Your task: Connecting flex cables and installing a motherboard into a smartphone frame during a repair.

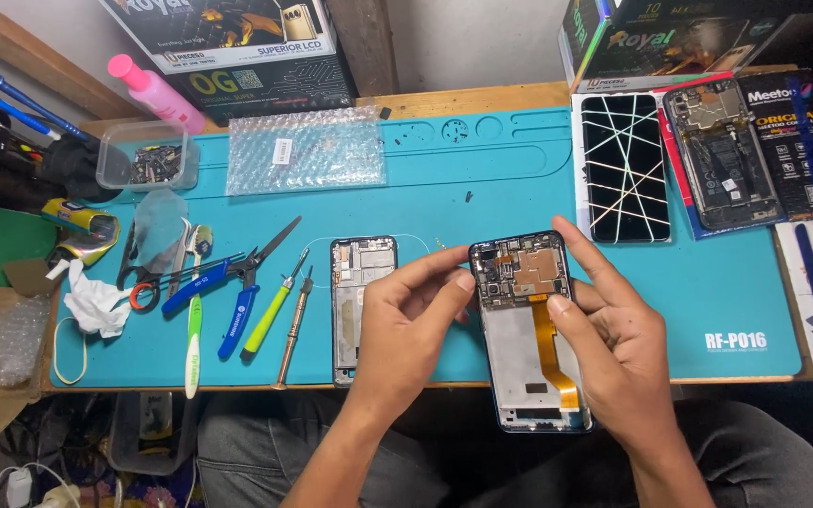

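I hold the opened phone [531,329] with both hands, just right of the spare frame [361,306] on the blue mat [519,179]. My left hand [406,315] pinches its left edge; my right hand [613,329] supports the right side, thumb on the orange flex cable [549,353]. It looks light, stiff, fragile; edges seem the safest grip.

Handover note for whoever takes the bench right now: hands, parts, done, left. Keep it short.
Left hand: fingertips on the top-left edge of the opened phone.
Right hand: holds its right side, thumb on the orange flex cable.
Phone held above the blue mat's near edge, back cover off, board exposed.
Second bare frame lies on the mat, left of the hands; screwdrivers and pliers further left.
Left: board and flex cable still in place.
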